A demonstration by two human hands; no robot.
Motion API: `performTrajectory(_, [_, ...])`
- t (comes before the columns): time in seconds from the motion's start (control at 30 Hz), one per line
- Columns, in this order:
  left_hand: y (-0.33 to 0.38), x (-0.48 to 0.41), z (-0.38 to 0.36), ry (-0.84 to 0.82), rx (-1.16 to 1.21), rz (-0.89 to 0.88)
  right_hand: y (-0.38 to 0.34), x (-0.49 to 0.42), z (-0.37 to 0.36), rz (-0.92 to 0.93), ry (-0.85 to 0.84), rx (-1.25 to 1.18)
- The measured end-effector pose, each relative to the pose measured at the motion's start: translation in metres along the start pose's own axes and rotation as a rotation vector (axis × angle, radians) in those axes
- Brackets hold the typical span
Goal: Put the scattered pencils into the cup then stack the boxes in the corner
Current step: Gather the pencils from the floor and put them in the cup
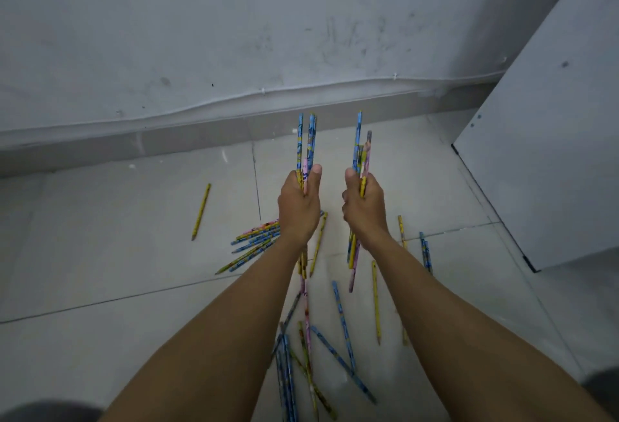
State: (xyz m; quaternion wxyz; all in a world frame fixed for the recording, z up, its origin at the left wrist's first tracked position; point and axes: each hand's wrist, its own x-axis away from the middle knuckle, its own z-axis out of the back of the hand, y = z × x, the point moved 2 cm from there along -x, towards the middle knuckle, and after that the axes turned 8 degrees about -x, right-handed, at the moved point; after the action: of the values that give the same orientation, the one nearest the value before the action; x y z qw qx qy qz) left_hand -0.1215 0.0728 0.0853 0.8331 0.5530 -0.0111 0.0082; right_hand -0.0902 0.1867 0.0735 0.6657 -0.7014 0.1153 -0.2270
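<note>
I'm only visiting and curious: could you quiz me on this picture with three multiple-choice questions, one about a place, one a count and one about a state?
1. Where does the lone yellow pencil lie?
A) on the floor, left of the left hand
B) against the white panel
C) between the two hands

2. How many hands grip pencils?
A) none
B) one
C) two

3. How is the right hand?
A) flat on the floor
B) gripping a bundle of pencils
C) open, holding nothing

Answers:
1 A: it lies by itself on the floor, off to the left.
2 C: each hand grips its own bundle.
3 B: pencils stick out above and below the fist.
</note>
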Motion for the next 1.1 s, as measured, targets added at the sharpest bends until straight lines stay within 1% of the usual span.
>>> performTrajectory(0.07, [0.04, 0.0, 0.015, -0.024, -0.01, 0.012, -0.044, 0.007, 0.002, -0.021, -0.025, -0.025])
performTrajectory(0.17, [0.103, 0.008, 0.037, -0.036, 0.03, -0.032, -0.107, 0.023, 0.002, -0.014, -0.057, -0.081])
performTrajectory(0.27, [0.187, 0.013, 0.071, -0.047, 0.021, -0.015, -0.201, 0.041, 0.0, -0.04, -0.051, -0.095])
performTrajectory(0.33, [0.24, 0.019, 0.089, -0.03, 0.007, -0.023, -0.255, 0.052, -0.002, -0.006, -0.035, -0.102])
performTrajectory(0.37, [0.285, 0.02, 0.106, -0.063, 0.0, -0.019, -0.303, 0.06, 0.002, -0.025, -0.02, -0.079])
performTrajectory(0.4, [0.311, 0.023, 0.117, -0.063, -0.005, -0.019, -0.333, 0.069, 0.002, -0.027, -0.01, -0.066])
performTrajectory(0.47, [0.347, 0.025, 0.127, -0.049, 0.025, -0.049, -0.369, 0.075, 0.0, 0.031, 0.009, -0.055])
performTrajectory(0.53, [0.405, 0.028, 0.148, -0.065, 0.056, -0.05, -0.434, 0.086, 0.002, 0.019, 0.045, -0.04])
performTrajectory(0.63, [0.493, 0.037, 0.182, -0.094, 0.094, -0.084, -0.529, 0.104, 0.007, 0.067, 0.1, -0.027])
performTrajectory(0.73, [0.552, 0.04, 0.208, -0.129, 0.115, -0.115, -0.592, 0.117, 0.012, 0.113, 0.117, -0.031])
performTrajectory(0.87, [0.621, 0.035, 0.232, -0.167, 0.13, -0.204, -0.664, 0.13, 0.02, 0.179, 0.165, -0.079])
performTrajectory(1.0, [0.675, 0.027, 0.233, -0.194, 0.147, -0.279, -0.707, 0.13, 0.033, 0.267, 0.235, -0.086])
performTrajectory(1.1, [0.699, 0.026, 0.219, -0.215, 0.162, -0.31, -0.723, 0.123, 0.048, 0.316, 0.286, -0.091])
